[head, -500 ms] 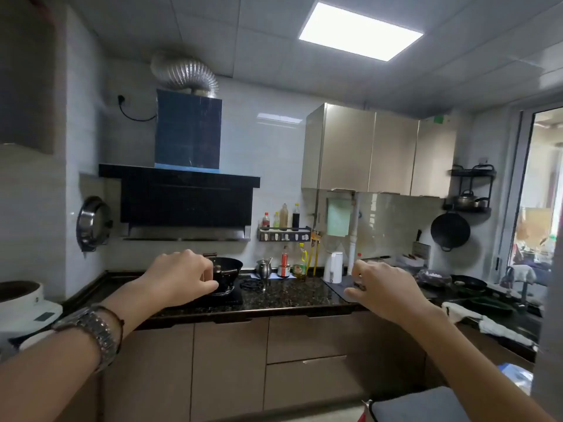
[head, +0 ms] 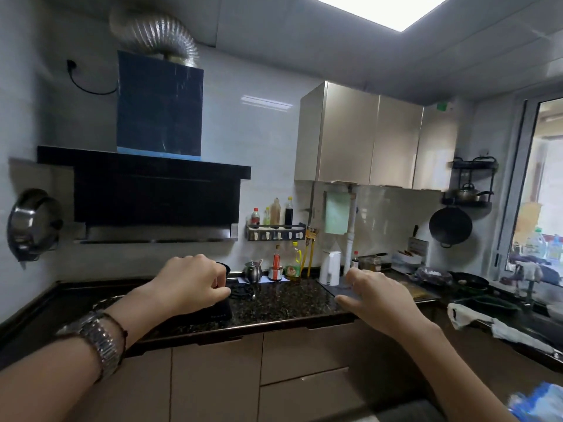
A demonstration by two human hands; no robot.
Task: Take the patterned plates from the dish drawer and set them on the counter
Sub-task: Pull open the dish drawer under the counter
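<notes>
No patterned plates are in view. Closed brown drawer fronts (head: 304, 354) and cabinet doors (head: 216, 382) sit under the dark speckled counter (head: 283, 303). My left hand (head: 195, 283), with a metal watch on the wrist, hovers over the counter's left part with its fingers curled under, holding nothing. Over the counter's right part my right hand (head: 377, 296) is raised with relaxed fingers and the thumb out, also holding nothing.
A black cooktop (head: 219, 310) lies by my left hand. Bottles (head: 275, 264), a steel pot (head: 253, 271) and a white kettle (head: 330, 268) stand at the back. A white cloth (head: 475, 318) hangs over the right counter near the sink, below a hanging black wok (head: 450, 225).
The view has come slightly closer to the counter. Both hands stay raised in much the same place, and my right hand's fingers have loosened a little.
</notes>
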